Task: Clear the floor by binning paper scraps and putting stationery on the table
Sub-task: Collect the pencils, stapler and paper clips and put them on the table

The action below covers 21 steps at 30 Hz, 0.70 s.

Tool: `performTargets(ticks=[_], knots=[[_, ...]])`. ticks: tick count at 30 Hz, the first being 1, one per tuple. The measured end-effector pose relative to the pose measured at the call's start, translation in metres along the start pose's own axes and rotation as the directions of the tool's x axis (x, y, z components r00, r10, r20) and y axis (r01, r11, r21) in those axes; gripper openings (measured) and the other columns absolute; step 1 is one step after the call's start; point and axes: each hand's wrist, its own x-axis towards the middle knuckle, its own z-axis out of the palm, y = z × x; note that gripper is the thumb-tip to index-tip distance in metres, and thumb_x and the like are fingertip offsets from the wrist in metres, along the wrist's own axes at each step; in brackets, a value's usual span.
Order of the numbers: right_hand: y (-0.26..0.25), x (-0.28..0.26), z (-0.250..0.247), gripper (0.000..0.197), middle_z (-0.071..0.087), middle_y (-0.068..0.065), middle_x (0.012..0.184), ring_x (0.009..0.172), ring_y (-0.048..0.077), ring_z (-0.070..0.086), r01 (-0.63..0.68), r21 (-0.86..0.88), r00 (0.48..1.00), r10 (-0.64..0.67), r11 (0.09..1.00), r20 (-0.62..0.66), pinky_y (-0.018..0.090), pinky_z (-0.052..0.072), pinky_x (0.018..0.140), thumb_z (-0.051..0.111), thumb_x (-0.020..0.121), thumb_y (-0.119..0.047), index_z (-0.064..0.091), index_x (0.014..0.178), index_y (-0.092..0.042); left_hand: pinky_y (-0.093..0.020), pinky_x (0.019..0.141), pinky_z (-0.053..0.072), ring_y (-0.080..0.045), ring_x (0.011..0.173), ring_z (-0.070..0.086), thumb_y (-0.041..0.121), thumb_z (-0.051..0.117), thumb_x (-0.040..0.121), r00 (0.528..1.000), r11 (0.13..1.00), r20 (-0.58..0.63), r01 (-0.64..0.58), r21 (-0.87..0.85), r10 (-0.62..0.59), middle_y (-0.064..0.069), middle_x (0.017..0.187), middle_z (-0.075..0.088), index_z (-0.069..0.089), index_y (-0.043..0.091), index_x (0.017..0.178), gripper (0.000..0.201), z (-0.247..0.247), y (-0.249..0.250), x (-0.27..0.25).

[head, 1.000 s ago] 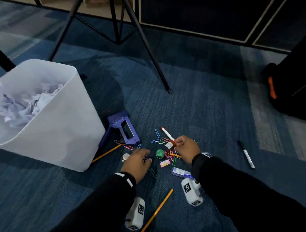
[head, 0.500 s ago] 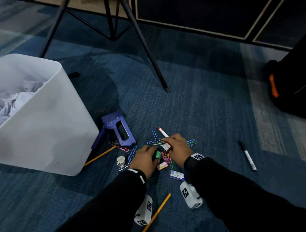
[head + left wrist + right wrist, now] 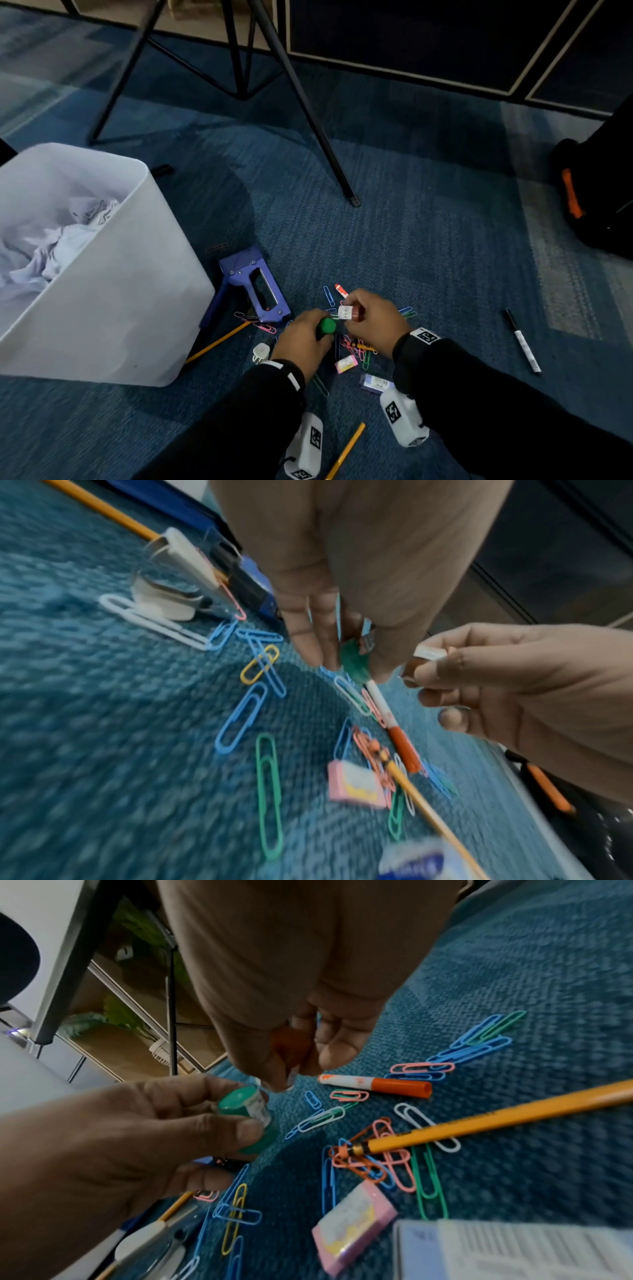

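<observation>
At the far left stood the white bin [image 3: 113, 294], crumpled paper scraps [image 3: 41, 246] lying inside it. Just to its right a blue staple gun [image 3: 251, 289] lay on the blue carpet [image 3: 428, 246], with a yellow pencil [image 3: 219, 341] slanting out beside the bin's base and a small white binder clip [image 3: 261, 352] near the pencil. The left hand [image 3: 301, 342] hovered low over the floor, its fingers curled round a small green container [image 3: 326, 326]. Close beside it, the right hand [image 3: 373, 320] pinched a small orange container [image 3: 291, 1049] with a white label between thumb and fingertips. Beneath both hands, coloured paper clips [image 3: 373, 1158] were scattered on the carpet together with an orange-capped marker [image 3: 377, 1084], a pink eraser [image 3: 354, 1223] and a second pencil [image 3: 496, 1119]. Well off to the right lay a black-and-white pen [image 3: 522, 341].
</observation>
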Motion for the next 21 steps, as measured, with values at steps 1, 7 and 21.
performTargets(ticks=[1,7,21], knots=[[-0.005,0.001,0.001,0.026,0.062,-0.006,0.083,0.073,0.009,0.056,0.003,0.001,1.000,-0.003,1.000,0.003,0.012,0.041,0.064,0.071,0.073,-0.013,0.061,0.095,-0.021,-0.028,0.082,0.046,-0.018,0.097,0.058,0.024,0.068,0.084,1.000,1.000,-0.005,0.001,-0.007,-0.001,0.002,0.108,0.060,0.059,0.024,0.116,0.033,-0.002,0.000,0.002],[-0.012,0.003,0.010,0.032,0.056,-0.003,0.097,0.090,0.012,0.059,0.014,0.064,1.000,-0.015,0.998,0.023,0.020,0.047,0.083,0.078,0.072,-0.016,0.066,0.099,-0.027,-0.027,0.085,0.043,-0.018,0.100,0.055,0.030,0.073,0.083,0.999,0.999,-0.010,0.030,-0.024,-0.031,0.001,0.108,0.056,0.062,0.022,0.122,0.042,-0.008,-0.014,0.001],[-0.125,0.005,-0.038,0.060,0.064,-0.014,0.116,0.103,-0.005,0.060,0.038,0.224,0.993,-0.061,0.974,0.100,0.007,0.042,0.085,0.079,0.077,-0.023,0.055,0.131,-0.035,-0.025,0.063,0.045,-0.009,0.070,0.059,0.022,0.073,0.080,0.984,0.980,-0.163,0.041,-0.196,-0.073,0.007,0.076,0.064,0.057,0.023,0.091,0.019,-0.102,0.039,-0.002]])
